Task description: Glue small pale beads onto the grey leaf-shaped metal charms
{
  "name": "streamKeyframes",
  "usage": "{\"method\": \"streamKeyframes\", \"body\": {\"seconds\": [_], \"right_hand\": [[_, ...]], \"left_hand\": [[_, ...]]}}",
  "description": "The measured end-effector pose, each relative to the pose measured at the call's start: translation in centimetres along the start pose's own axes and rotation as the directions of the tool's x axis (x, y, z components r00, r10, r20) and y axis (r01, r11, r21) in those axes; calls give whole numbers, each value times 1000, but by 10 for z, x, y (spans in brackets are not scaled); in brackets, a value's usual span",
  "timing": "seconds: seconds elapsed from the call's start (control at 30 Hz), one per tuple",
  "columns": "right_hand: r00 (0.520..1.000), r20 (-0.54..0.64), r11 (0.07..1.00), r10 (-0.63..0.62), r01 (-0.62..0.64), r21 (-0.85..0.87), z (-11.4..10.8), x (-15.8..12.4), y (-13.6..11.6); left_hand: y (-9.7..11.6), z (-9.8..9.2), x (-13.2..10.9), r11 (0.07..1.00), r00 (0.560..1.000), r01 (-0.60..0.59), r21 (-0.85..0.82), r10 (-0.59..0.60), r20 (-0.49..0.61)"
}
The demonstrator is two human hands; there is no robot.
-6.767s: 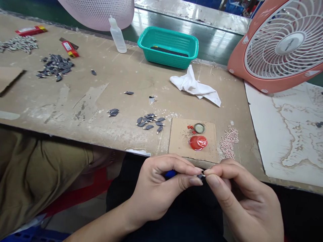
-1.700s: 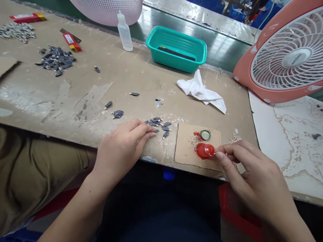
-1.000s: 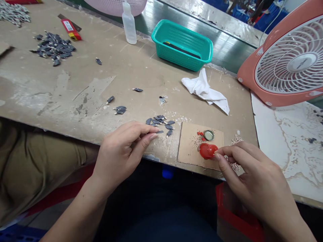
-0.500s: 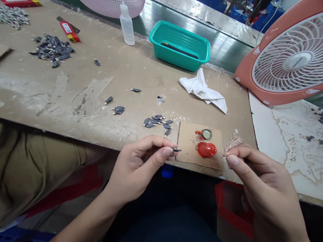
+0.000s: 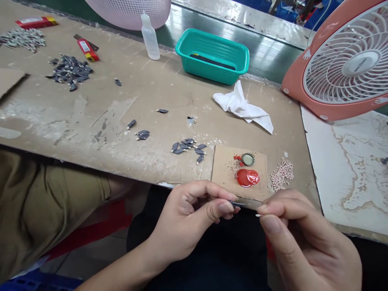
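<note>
My left hand [image 5: 194, 216] pinches a small dark leaf-shaped piece [image 5: 238, 204] between thumb and forefinger, just off the table's front edge. Close to its tip, my right hand [image 5: 300, 238] pinches a tiny pale bead [image 5: 258, 215]. Behind the hands lies a cardboard square [image 5: 224, 169] holding a red plastic lid [image 5: 247, 178], a metal bottle cap [image 5: 248, 159] and red bits. A heap of pale beads [image 5: 281, 173] sits to its right. Several dark leaf pieces with pale tips [image 5: 188, 147] lie to its left.
A larger heap of dark pieces [image 5: 70, 72] lies at the far left. Beyond it stand a teal basket [image 5: 212, 56], a plastic bottle [image 5: 150, 38] and a white cloth [image 5: 242, 107]. A pink fan [image 5: 342, 64] stands at the right.
My left hand has moved from the dark cluster to the table's edge with a dark piece in it. My right hand has left the red lid and now holds a bead, nearer my left hand.
</note>
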State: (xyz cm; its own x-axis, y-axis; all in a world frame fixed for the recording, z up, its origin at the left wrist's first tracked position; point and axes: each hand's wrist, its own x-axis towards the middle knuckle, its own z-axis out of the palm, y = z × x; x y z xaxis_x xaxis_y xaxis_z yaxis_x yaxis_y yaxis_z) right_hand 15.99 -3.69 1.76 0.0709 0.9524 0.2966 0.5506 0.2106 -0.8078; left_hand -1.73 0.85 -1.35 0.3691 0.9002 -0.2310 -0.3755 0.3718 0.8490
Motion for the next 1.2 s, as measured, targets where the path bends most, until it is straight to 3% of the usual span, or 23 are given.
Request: {"method": "streamKeyframes", "body": {"seconds": [0.2,0.63,1.2], "right_hand": [[1000,8,1000,18,-18,19,9,0,0],[1000,5,1000,-6,6,1,8,-2,1],[999,31,999,-31,31,-8,8,-3,4]], "left_hand": [[-1,4,-2,992,997,-74,98,77,-28],[-2,10,-3,954,983,-160,253,178,-49],[-4,9,-4,957,981,-173,231,188,-44]]}}
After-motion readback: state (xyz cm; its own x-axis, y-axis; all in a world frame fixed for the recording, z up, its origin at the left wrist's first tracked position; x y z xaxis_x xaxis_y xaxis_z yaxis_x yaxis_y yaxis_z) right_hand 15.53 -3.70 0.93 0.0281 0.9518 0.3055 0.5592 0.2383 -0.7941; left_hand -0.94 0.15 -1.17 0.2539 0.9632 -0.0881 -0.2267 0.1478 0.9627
